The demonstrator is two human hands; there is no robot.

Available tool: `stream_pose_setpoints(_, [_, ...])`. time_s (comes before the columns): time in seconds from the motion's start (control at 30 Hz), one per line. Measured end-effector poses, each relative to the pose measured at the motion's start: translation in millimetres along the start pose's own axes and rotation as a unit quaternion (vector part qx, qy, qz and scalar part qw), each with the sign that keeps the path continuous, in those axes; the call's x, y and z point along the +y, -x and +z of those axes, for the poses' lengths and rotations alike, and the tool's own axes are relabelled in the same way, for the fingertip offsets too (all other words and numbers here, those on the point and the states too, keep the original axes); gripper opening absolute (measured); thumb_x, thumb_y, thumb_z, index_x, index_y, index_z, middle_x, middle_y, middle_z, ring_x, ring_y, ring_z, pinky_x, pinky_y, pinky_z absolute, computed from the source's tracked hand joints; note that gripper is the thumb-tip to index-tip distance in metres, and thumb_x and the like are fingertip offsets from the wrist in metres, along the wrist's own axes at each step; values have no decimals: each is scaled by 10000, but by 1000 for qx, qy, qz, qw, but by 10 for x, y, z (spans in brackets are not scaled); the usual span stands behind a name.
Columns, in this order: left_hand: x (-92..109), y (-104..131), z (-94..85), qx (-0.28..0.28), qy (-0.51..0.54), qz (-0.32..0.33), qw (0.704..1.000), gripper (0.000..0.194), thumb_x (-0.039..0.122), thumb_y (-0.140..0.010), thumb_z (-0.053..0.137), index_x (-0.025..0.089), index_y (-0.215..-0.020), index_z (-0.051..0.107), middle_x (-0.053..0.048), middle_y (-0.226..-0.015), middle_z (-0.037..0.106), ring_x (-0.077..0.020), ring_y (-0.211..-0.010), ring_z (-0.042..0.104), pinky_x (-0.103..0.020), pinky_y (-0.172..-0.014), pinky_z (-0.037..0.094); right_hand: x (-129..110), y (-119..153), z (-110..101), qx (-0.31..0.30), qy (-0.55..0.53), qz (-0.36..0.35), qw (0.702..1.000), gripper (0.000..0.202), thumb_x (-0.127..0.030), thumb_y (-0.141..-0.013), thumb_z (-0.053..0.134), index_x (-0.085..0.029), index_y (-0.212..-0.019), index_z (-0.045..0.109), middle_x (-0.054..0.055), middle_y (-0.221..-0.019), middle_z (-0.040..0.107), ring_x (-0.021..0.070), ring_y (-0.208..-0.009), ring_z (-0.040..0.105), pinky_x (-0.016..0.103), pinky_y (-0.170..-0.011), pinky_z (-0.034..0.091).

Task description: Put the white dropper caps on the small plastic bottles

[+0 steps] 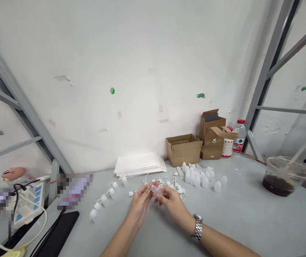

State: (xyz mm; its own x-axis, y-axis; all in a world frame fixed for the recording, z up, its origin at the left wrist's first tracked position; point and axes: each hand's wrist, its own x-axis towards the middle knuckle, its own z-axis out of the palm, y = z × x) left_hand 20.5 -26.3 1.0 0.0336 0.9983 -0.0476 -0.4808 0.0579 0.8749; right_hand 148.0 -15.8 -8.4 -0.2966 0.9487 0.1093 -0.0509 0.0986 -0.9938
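Between my hands, over the front of the pile, is a small translucent plastic piece (156, 190). My left hand (141, 200) pinches its left end, and my right hand (171, 201) grips its right end with thumb and fingers. Just behind my hands lies a loose heap of white caps with cord loops (173, 184), partly hidden by them. To the right stand several frosted, dome-topped plastic pieces (195, 177), grouped closely. A row of similar pieces fitted with white corded caps (104, 200) runs along the left.
Behind the hands are a stack of white sheets (139, 164), an open cardboard box (184, 151), a brown paper bag (211, 142) and a water bottle (239, 137). A drink cup (284, 178) stands right. A power strip (31, 203) and black slab (58, 233) lie left.
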Motion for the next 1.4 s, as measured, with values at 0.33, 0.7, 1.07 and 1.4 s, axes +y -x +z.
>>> stream_pose_setpoints(0.33, [-6, 9, -9, -26, 67, -32, 997, 197, 312, -702, 644, 157, -819, 670, -57, -854, 664, -148, -733, 580, -270, -659, 424, -43, 31, -28, -8, 101, -44, 994, 273, -435, -752, 557, -170, -686, 541, -4, -600, 589, 140, -573, 541, 252, -568, 406])
stream_pose_setpoints(0.7, [-49, 26, 28, -8, 107, -43, 993, 232, 265, -690, 661, 197, -912, 666, -60, -1083, 630, -198, -973, 559, -308, -815, 408, -14, 68, -25, 37, 155, -107, 981, 222, -386, -788, 515, -177, -720, 551, 1, -649, 574, 135, -612, 492, 244, -585, 374])
stream_pose_setpoints(1.07, [8, -15, -5, 10, 55, -20, 998, 246, 309, -649, 691, 151, -837, 686, -73, -933, 678, -192, -862, 591, -283, -740, 422, -23, -16, 28, -45, 6, -13, 999, 433, -592, -717, 509, -162, -708, 551, -13, -573, 555, 118, -524, 513, 245, -533, 431])
stream_pose_setpoints(1.4, [-55, -13, -6, -10, 84, -47, 995, 244, 284, -652, 698, 193, -877, 678, -51, -983, 663, -148, -789, 599, -271, -711, 435, -71, -8, 8, -46, -33, -6, 998, 454, -623, -665, 543, -175, -602, 498, -19, -512, 549, 108, -462, 490, 247, -506, 407])
